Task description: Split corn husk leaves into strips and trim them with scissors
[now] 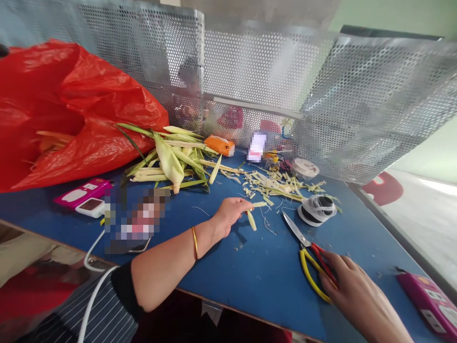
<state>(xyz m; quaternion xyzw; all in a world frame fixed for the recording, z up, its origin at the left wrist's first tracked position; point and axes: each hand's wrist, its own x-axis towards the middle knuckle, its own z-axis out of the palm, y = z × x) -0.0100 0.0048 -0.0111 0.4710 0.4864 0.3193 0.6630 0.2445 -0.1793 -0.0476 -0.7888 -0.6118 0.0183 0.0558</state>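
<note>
My left hand [228, 215] reaches over the blue table [250, 276] with its fingers pinched on a short pale green leaf strip [252, 220]. A gold bangle sits on that wrist. My right hand [353, 286] lies near the table's front right, its fingers on the red and yellow handles of a pair of scissors [307, 250]. The scissor blades are closed and point toward the back left. A pile of long green leaves [171, 159] lies behind my left hand. Cut leaf scraps [274, 186] are scattered further right.
A red plastic bag [67, 109] fills the back left. A roll of white and black tape [317, 209] sits beside the scraps. Pink power strips lie at the left [84, 196] and far right [428, 300]. An orange tool [219, 144] and a perforated metal screen [321, 81] stand behind.
</note>
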